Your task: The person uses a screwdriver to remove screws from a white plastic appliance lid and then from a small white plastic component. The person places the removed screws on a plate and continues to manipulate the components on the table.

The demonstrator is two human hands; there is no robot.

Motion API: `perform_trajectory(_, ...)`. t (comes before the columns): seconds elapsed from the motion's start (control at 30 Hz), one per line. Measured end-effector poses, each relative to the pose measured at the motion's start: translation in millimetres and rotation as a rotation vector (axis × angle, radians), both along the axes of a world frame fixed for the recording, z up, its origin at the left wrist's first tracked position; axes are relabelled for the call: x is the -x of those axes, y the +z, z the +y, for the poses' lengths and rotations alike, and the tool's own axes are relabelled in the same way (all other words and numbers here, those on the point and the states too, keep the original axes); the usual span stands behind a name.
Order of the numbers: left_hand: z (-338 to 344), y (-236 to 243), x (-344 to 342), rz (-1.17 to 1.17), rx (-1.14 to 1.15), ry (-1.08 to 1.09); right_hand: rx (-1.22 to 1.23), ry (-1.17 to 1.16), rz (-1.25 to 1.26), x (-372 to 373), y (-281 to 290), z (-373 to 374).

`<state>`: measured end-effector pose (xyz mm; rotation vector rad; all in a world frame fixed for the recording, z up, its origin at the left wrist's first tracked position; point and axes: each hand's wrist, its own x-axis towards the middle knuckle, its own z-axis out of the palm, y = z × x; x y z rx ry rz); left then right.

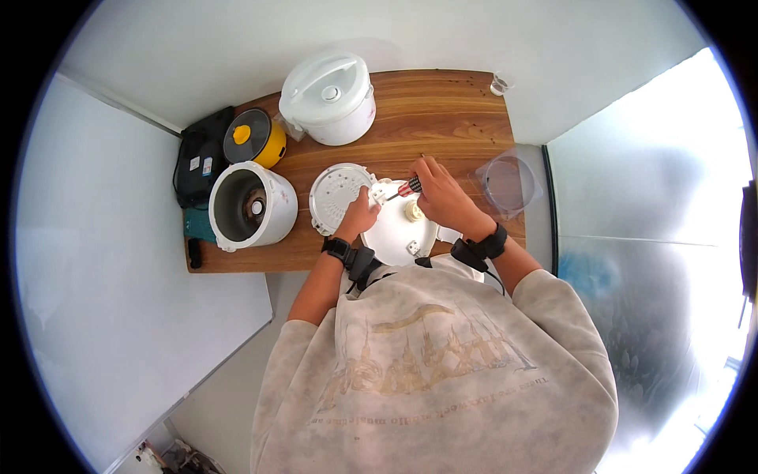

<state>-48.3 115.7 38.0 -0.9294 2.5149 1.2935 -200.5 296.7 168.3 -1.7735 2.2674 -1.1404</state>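
Note:
My right hand (446, 199) is closed around the red-and-black handle of a screwdriver (409, 187), whose shaft points left. My left hand (360, 216) pinches a small white plastic part (380, 195) at the shaft's end; whether the tip sits in a screw is too small to tell. Beneath both hands lies a round white rice cooker lid (388, 242), with a cream round piece (414, 211) and a small white fitting (413, 248) on it. Beside my left hand rests a white perforated disc (338, 196), partly covered by that hand.
An open white rice cooker body (276, 207) stands at the left of the wooden table (442, 107). Behind it are a yellow pot (273, 147) and a black case (192, 180). A lidded white rice cooker (347, 122) stands at the back. Rightward sit a clear plastic tub (507, 186) and small cup (499, 84).

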Motion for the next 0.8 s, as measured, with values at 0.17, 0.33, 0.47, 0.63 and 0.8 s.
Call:
perform_trajectory(0.17,4,5,2,0.003,0.015,-0.019,-0.07,-0.117,-0.303,-7,10,-1)
perform_trajectory(0.33,3,10,3,-0.021,0.018,-0.027,-0.048,-0.116,-0.304,-4,1,-1)
perform_trajectory(0.47,3,8,3,-0.021,0.018,-0.03,-0.012,-0.104,-0.295,-6,3,1)
perform_trajectory(0.63,2,8,3,-0.014,0.016,-0.031,-0.501,-0.315,-0.223,-5,22,-4)
perform_trajectory(0.8,3,8,2,0.006,0.017,-0.033,-0.167,-0.156,-0.233,4,10,3)
